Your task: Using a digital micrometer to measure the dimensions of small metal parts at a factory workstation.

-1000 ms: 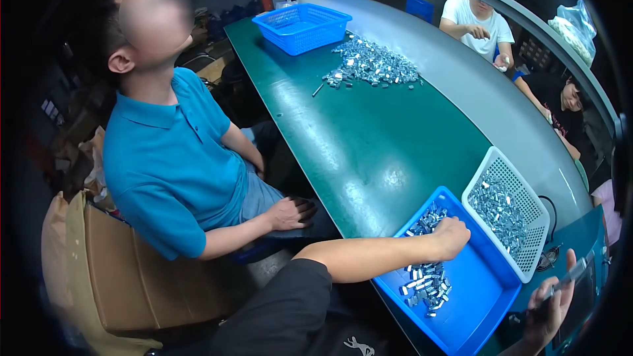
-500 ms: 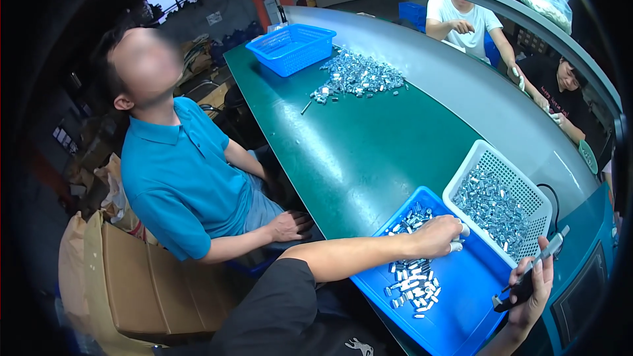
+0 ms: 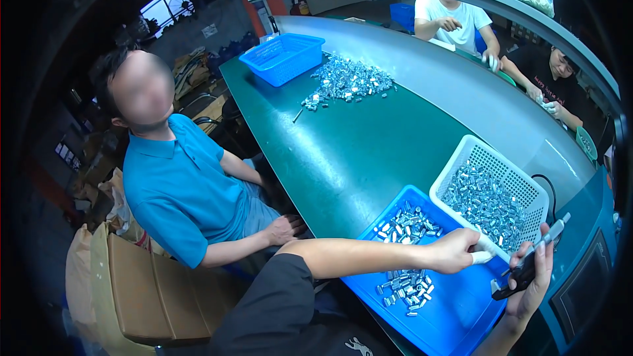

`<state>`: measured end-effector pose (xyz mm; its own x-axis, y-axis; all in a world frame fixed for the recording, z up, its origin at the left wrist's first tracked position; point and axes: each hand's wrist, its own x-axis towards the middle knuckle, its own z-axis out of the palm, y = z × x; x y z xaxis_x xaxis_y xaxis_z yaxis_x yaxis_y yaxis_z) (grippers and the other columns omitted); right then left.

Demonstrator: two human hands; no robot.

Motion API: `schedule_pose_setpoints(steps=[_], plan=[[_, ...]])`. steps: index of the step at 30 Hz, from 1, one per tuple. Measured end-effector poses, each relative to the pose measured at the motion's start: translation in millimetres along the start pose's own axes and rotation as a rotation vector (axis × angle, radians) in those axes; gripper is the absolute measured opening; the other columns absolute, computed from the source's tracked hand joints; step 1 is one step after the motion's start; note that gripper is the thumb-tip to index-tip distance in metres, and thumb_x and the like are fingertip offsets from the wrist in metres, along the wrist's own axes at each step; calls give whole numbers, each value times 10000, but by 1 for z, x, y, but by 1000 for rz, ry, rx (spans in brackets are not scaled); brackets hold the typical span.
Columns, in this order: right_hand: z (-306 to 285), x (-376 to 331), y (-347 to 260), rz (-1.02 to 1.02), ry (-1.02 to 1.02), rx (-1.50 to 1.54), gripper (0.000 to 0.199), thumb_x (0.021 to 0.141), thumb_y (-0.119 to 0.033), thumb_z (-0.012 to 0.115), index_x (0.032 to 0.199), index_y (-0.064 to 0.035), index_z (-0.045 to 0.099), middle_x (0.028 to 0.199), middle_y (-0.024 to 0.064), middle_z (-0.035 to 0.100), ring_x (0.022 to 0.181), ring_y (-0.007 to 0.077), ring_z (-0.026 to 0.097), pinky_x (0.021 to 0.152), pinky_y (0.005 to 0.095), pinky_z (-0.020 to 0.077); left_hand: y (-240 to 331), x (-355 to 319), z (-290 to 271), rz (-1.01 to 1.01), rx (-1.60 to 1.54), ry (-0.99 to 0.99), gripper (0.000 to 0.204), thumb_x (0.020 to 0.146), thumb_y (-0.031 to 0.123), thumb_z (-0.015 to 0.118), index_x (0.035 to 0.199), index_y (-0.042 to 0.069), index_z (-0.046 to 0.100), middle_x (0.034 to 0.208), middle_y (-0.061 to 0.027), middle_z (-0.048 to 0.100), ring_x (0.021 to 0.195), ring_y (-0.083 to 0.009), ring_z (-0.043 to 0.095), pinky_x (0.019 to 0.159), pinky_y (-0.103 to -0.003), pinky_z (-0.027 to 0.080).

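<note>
My left hand (image 3: 455, 251) is above the right edge of the blue tray (image 3: 455, 329), beside the pale perforated basket (image 3: 438, 188). Its fingers are curled together, with white covers on the tips; whatever they may hold is hidden. My right hand (image 3: 533, 283), at the tray's right side, grips what looks like a caliper (image 3: 525, 267), with dark jaws at the lower end and a grey bar pointing up. Small shiny metal cylinders (image 3: 405, 288) lie loose in the tray in two groups, partly behind my left forearm. Many similar metal pieces (image 3: 484, 201) fill the basket.
A heap of metal parts (image 3: 353, 79) and a blue basket (image 3: 280, 59) occupy the green table's (image 3: 316, 151) far end. A person in a blue shirt (image 3: 181, 184) sits at left. Two people work behind the grey partition. A teal machine (image 3: 580, 277) stands at right.
My left hand has moved right, from over the tray toward the basket and the caliper. The view has shifted slightly. The seated person's head has turned and lowered.
</note>
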<state>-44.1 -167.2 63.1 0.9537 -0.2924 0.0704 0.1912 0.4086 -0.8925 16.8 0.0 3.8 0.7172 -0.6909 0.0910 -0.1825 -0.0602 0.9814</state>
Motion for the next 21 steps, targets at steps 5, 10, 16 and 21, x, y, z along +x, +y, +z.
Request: schedule_pose_setpoints(steps=[5,10,16,21], plan=[[-17,-1,-3,-1,41,186,423,964,-239,433,1345,-79,340,836,69,538,672,122,573,328,157,383,-12,7,18,-19,-427,15,228,873,162,606,1076,59,622,977,-30,631,814,-88,550,641,-248,467],[-18,7,-2,140,60,288,400,957,-241,432,1322,-83,388,886,75,559,687,131,576,355,172,365,0,0,8,-58,-467,26,239,824,152,657,1034,38,641,909,-35,630,849,-117,592,691,-267,492],[-16,19,5,192,13,314,384,968,-323,411,1251,-64,434,864,113,588,722,187,623,372,207,409,11,-2,2,-202,-479,-18,297,873,135,610,1127,-17,588,1030,-131,641,929,-204,630,789,-343,526],[-24,16,9,197,-7,358,409,976,-349,366,1257,-57,420,855,121,592,719,186,620,380,212,419,9,-4,9,-217,-582,-34,269,859,84,627,1108,-12,596,996,-126,652,898,-208,645,761,-316,540]])
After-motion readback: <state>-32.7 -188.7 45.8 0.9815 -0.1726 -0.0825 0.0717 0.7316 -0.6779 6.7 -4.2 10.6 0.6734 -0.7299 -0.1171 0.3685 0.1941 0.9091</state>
